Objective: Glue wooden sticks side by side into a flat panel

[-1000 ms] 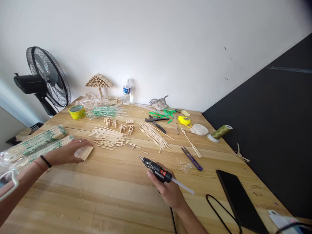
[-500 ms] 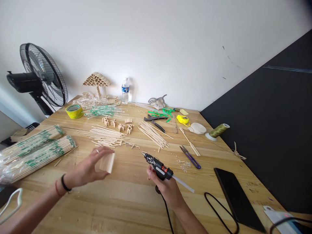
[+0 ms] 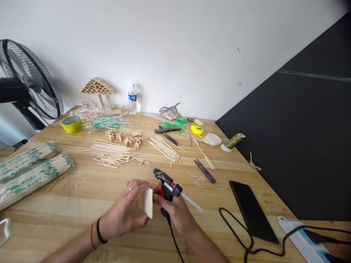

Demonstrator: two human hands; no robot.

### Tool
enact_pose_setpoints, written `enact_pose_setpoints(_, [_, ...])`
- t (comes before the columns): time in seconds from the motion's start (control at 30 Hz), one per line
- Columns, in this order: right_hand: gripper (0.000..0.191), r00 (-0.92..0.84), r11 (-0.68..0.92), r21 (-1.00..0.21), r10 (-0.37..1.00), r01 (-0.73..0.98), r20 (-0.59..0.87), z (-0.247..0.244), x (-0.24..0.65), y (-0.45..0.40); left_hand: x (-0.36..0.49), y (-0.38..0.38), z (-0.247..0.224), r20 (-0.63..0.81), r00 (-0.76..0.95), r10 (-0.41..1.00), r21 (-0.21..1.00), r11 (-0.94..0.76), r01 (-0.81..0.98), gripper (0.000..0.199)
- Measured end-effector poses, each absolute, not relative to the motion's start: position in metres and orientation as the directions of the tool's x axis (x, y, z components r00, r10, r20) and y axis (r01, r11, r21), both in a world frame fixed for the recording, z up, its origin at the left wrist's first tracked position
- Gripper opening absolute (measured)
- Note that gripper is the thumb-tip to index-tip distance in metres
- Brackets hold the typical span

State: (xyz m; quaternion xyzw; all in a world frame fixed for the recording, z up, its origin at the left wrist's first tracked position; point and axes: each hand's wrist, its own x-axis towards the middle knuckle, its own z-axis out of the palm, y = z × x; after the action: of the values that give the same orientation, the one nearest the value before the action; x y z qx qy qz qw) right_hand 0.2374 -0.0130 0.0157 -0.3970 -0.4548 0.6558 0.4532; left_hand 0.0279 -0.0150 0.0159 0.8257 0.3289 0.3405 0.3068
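My left hand [image 3: 122,212] grips a small pale wooden block made of short sticks [image 3: 148,203] by its top and bottom edges, above the table. Right beside the block, my right hand [image 3: 175,210] is closed round a black glue gun [image 3: 167,185]. The gun's nozzle points up and left, and a clear glue stick [image 3: 192,201] juts from its rear. The fingertips of my right hand are close to the block's right side; whether they touch it I cannot tell. Beyond the hands lie loose wooden sticks [image 3: 109,151] and several small stick pieces [image 3: 128,141].
Purple scissors [image 3: 205,171], black pliers [image 3: 168,133], a yellow tape measure [image 3: 196,130] and thread [image 3: 233,142] lie at the right. Bagged sticks [image 3: 38,179], yellow tape [image 3: 71,125] and a fan [image 3: 35,76] are left. A black cable [image 3: 248,233] loops near a dark slab [image 3: 253,210].
My left hand has moved right with the block, up to the glue gun. My right hand has come slightly left with the gun. The whole view has shifted to the right.
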Motion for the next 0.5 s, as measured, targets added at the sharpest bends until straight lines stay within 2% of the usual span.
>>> enact_pose_setpoints(0.23, [0.039,-0.222,-0.212,-0.950,0.962,-0.229,-0.161,0.014,0.238,-0.012,0.020,-0.012,0.015,0.327,0.543,0.773,0.722,-0.575,0.384,0.075])
enact_pose_setpoints(0.5, [0.045,-0.129,-0.220,-0.958,0.972,-0.183,-0.198,0.013,0.246,-0.007,0.003,0.001,0.012,0.275,0.561,0.781,0.690,-0.566,0.451,0.066])
